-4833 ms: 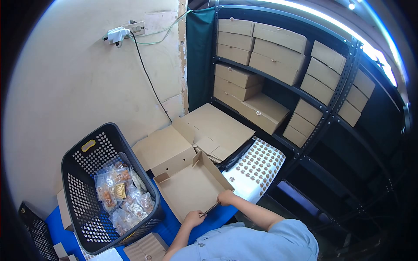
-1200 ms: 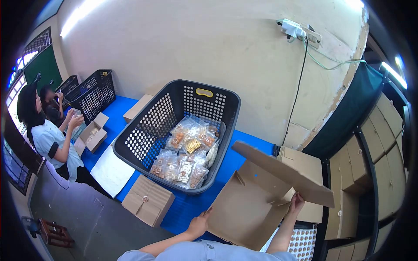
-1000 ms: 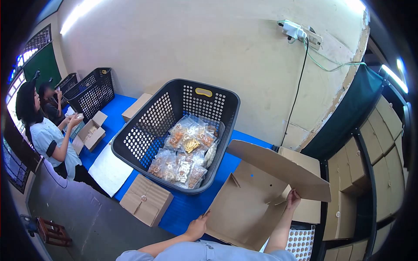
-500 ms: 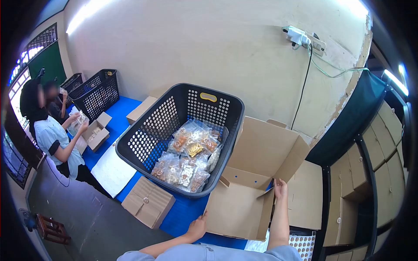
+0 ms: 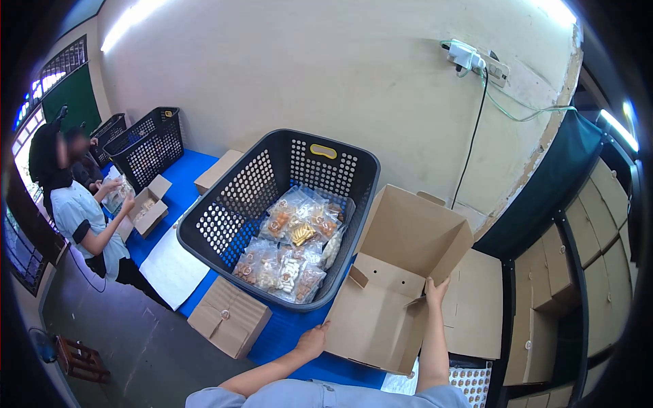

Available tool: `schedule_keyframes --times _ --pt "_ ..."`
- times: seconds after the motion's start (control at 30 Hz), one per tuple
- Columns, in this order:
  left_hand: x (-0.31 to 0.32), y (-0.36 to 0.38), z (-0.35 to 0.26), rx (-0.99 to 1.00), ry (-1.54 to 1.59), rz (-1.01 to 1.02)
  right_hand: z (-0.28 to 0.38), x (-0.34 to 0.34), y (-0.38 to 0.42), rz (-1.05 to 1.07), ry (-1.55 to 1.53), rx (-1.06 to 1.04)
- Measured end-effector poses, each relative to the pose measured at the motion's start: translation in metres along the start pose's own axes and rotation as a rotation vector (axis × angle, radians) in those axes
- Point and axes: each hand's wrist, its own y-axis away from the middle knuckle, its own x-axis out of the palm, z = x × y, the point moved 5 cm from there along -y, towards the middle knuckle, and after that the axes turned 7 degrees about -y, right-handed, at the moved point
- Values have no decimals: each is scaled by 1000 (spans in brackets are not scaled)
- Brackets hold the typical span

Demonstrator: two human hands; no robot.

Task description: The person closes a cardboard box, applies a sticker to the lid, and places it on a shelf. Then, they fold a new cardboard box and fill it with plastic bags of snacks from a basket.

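An open cardboard box (image 5: 377,323) stands in front of me, its tall lid panel (image 5: 408,228) raised at the back and small flaps folding in at its inner corners. My left hand (image 5: 314,341) is closed on the box's near left edge. My right hand (image 5: 437,292) grips the right wall beside a small corner flap (image 5: 416,301), fingers partly hidden behind the cardboard. Left of the box, a black perforated basket (image 5: 204,234) holds several clear sealed packets (image 5: 292,268) of orange, yellow, white and brown pieces.
A closed cardboard box (image 5: 229,317) sits on the blue table cover (image 5: 272,343), near a white sheet (image 5: 170,272). Flat cardboard (image 5: 473,306) and a sticker sheet (image 5: 471,381) lie at right. Box-filled shelves (image 5: 598,272) stand beyond. Two people work at far left; one person (image 5: 85,217) handles a packet.
My left hand has moved slightly up along the box's left edge. The box has shifted a little, with its lid panel and inner flaps at slightly different angles.
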Motion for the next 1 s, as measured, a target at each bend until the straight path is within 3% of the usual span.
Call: schedule_keyframes --times 0.1,0.2,0.3,0.43,0.57,0.6,0.67,0.73,0.8,0.93,1.0 --pt "0 0 0 -37 2 -9 -3 4 7 165 -137 -93" --pt "0 0 -1 -29 12 14 -6 5 23 266 10 16" --pt "-1 4 -4 -49 33 30 2 1 41 313 174 -117" --pt "0 11 -4 -33 69 69 6 -14 66 256 107 -106" --pt "-1 15 -4 89 64 -158 -1 -38 91 301 61 -76" --pt "-2 17 -5 121 55 -221 5 -46 104 378 18 27" --pt "2 20 -4 105 60 -148 1 -52 126 454 -23 136" --pt "-4 23 -9 87 65 -74 10 -58 145 457 103 -38" --pt "-14 27 -15 8 149 87 19 -65 161 485 113 -3" --pt "-11 30 -7 -14 139 120 18 -63 170 487 60 48" --pt "-21 35 -12 56 -63 40 11 -61 167 479 61 49"
